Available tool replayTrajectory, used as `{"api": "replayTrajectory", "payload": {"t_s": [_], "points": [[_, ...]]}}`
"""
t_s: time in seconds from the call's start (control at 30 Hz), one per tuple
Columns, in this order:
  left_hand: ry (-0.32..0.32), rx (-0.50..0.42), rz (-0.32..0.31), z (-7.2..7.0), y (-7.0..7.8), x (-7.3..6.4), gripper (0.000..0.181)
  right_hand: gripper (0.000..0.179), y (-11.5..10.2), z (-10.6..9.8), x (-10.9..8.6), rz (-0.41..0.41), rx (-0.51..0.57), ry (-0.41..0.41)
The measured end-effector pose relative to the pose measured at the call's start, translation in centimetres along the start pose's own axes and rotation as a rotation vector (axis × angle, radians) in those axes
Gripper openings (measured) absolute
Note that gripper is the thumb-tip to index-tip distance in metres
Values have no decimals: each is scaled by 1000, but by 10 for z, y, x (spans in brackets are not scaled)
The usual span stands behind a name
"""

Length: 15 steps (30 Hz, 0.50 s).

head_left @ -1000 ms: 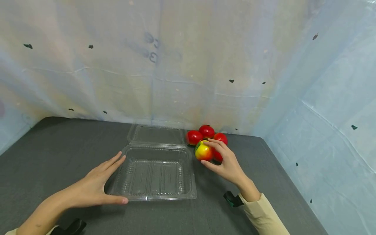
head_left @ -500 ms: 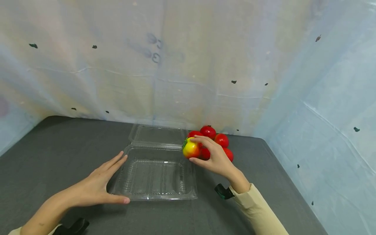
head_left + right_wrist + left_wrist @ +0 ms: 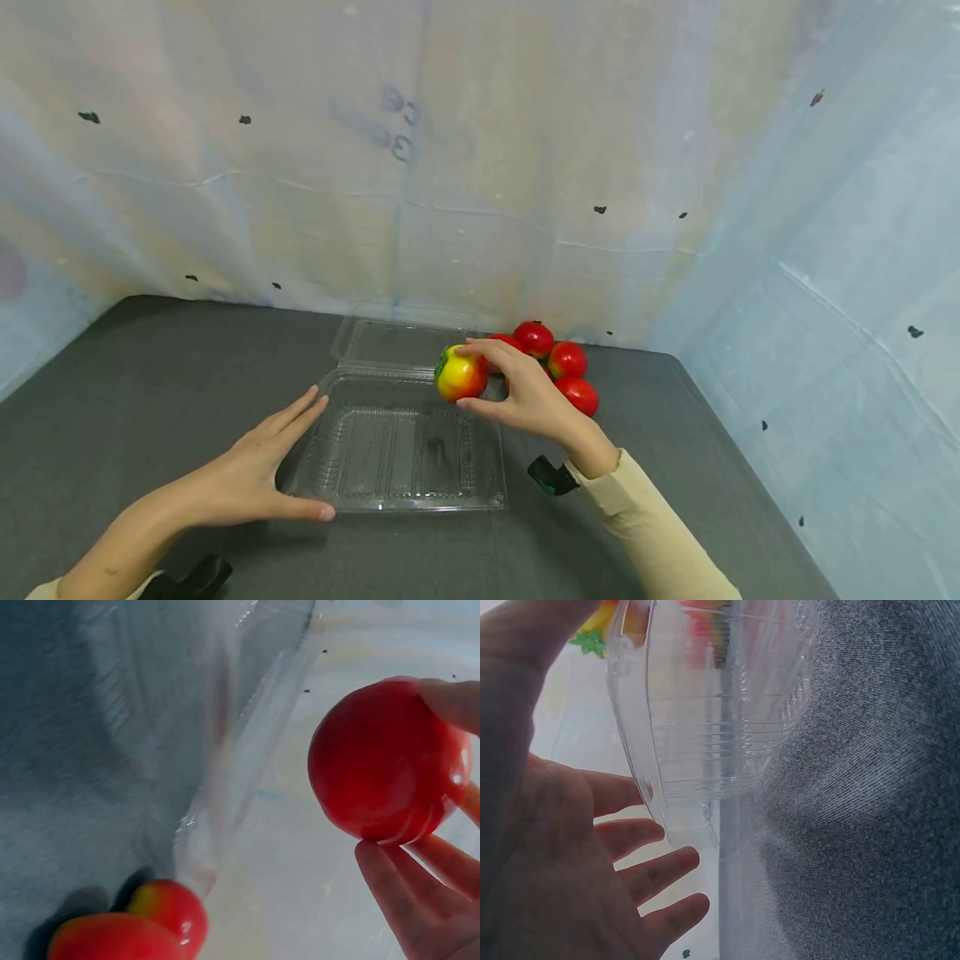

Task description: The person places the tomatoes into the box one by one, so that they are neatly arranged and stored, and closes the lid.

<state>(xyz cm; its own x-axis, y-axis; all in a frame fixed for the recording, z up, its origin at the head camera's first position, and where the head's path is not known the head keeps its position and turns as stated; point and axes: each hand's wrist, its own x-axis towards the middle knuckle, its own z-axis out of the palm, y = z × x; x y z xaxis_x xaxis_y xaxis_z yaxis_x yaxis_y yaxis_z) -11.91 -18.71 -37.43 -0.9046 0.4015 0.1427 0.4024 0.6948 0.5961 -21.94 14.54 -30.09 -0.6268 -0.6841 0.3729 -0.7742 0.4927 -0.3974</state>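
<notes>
My right hand (image 3: 536, 400) holds a round yellow-and-red fruit (image 3: 457, 379) with a green leafy top between thumb and fingertips. It is over the right rear part of a clear plastic clamshell box (image 3: 378, 506). In the right wrist view the glossy red underside of this fruit (image 3: 386, 761) shows between the fingers. My left hand (image 3: 243, 479) is at the left side of the box, fingers extended and thumb spread toward the front edge. In the left wrist view its fingertips are right at the box's rim (image 3: 634, 761).
Several red fruits sit in a cluster right of the box, among them a dark red one (image 3: 533, 340) and one nearer the front (image 3: 577, 396). The box's lid (image 3: 390, 343) lies folded back toward the plastic sheet wall (image 3: 480, 183). A dark grey cloth (image 3: 420, 558) covers the table.
My right hand has carried the yellow-and-red fruit leftward, from beside the cluster to over the box, uncovering red fruits behind it. The left hand stays in place by the box.
</notes>
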Motion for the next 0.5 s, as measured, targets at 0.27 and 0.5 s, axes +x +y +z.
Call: {"api": "replayTrajectory", "payload": {"t_s": [0.27, 0.5], "points": [[-1, -12, -5, 1, 1, -2, 121, 57, -8, 5, 15, -39, 43, -41], [-5, -6, 6, 0, 0, -1, 120, 56, -16, 14, 28, -47, 82, -98]]}}
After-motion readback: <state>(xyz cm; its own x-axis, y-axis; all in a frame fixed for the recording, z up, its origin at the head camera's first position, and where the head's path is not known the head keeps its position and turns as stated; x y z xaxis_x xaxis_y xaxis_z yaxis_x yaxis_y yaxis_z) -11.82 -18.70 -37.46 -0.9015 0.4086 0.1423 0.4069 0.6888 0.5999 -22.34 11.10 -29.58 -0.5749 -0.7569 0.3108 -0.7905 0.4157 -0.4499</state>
